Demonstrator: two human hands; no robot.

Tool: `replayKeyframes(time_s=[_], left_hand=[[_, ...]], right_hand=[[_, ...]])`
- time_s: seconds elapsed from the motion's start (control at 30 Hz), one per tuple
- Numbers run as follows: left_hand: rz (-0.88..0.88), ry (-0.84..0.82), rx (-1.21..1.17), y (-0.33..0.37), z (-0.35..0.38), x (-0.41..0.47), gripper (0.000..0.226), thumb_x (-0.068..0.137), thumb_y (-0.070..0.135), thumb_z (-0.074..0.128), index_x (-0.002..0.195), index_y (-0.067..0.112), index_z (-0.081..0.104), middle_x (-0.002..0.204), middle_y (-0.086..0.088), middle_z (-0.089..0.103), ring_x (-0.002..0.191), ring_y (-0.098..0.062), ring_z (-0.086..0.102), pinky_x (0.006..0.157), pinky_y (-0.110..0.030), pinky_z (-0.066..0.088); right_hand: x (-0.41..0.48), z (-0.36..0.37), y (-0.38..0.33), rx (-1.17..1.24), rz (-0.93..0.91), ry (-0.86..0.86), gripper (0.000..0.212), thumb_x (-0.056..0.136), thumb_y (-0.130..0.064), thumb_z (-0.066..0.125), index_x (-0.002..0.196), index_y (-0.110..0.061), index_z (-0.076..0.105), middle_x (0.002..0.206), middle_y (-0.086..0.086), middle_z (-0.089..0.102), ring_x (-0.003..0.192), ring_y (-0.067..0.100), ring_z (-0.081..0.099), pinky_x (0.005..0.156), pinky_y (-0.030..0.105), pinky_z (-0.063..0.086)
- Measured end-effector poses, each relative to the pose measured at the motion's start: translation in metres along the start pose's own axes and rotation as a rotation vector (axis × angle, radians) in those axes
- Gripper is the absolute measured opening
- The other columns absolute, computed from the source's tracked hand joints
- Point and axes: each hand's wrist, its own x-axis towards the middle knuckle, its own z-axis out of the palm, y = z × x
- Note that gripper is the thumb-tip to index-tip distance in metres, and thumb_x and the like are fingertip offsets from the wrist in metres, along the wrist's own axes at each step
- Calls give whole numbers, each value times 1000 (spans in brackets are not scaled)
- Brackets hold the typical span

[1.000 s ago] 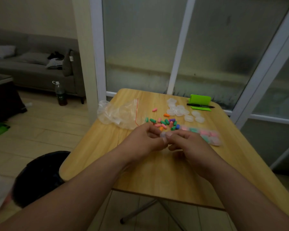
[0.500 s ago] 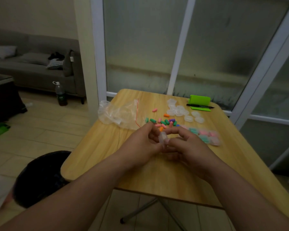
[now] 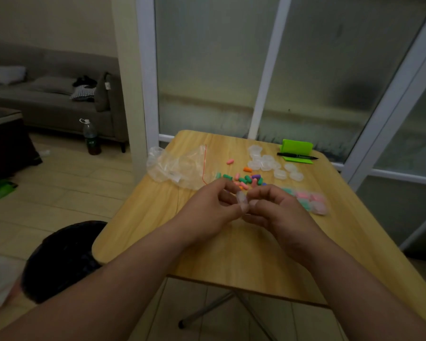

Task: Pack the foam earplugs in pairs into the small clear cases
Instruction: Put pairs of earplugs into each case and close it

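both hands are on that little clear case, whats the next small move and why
Probably pry the clear case open. Both the left hand and right hand pinch it above the table, no earplug shows inside it, and the loose earplugs lie just beyond the hands, ready to pick.

Two bare forearms reach in from the near edge, uncovered from elbow to wrist, with no sleeve showing; the person's bare left hand (image 3: 208,207) and bare right hand (image 3: 277,209) have short, rounded nails and carry no glove, ring or watch
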Motion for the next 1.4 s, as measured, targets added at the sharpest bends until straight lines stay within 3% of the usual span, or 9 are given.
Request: replayKeyframes(time_s=[0.17,0.27,0.37,0.47,0.73,0.83,0.93,1.17,1.4], left_hand=[[86,-1,122,-2,2,-3,30,92,38,76,118,37,61,100,-1,70,92,-17,70,82,-42,61],[44,-31,144,0,1,-3,33,93,30,75,120,39,58,102,1,70,89,-14,70,82,-39,61],[-175,-60,-145,9,0,-4,29,101,16,63,128,20,56,106,-12,75,84,-18,74,79,-36,62],[-332,-150,-453,12,-3,-6,29,107,27,57,128,7,61,106,-19,77,90,-26,77,80,-36,64],[-209,-99,-435,10,-3,-5,31,96,11,72,126,8,65,112,-18,76,103,-27,75,86,-33,64],[-132,-89,-327,12,-2,-6,34,96,15,73,129,15,64,106,-14,78,97,-21,76,77,-24,62],[-76,-114,-179,8,-3,-5,38,96,17,73,131,24,61,98,-8,80,94,-22,77,82,-27,63],[-92,-127,-234,7,-2,-4,37,99,21,71,135,23,62,99,-11,80,96,-22,77,89,-36,63],[-131,-148,-265,7,-1,-4,36,96,21,74,131,23,63,100,-11,80,97,-20,78,92,-37,62]], right_hand=[[-5,2,-5,-98,33,-43,21,99,-28,71,115,-15,75,105,8,80,102,28,77,86,42,60],[-8,3,-7,-175,-7,-26,23,97,-32,74,118,-21,75,101,4,81,100,24,77,82,35,59],[-10,2,-10,-250,-106,17,25,94,-31,79,118,-28,73,103,-8,79,94,11,75,79,27,59],[-14,2,-12,-355,-186,-24,32,92,-23,82,119,-35,69,108,-21,74,92,3,72,77,19,58],[-9,3,-9,-264,-190,37,32,95,-2,67,110,-30,74,111,-8,76,105,14,73,88,35,61],[-5,1,-8,-158,-44,105,13,102,-17,65,108,-20,76,108,5,77,98,22,74,77,34,62],[-3,1,-6,-91,62,54,18,103,-30,66,108,-17,77,105,13,79,96,29,75,75,34,61],[-5,-1,-5,-99,50,50,19,100,-31,69,108,-17,78,104,7,80,100,27,76,87,45,58],[-11,3,-12,-188,32,74,18,95,-34,74,104,-19,77,101,-4,79,95,10,74,70,27,52]])
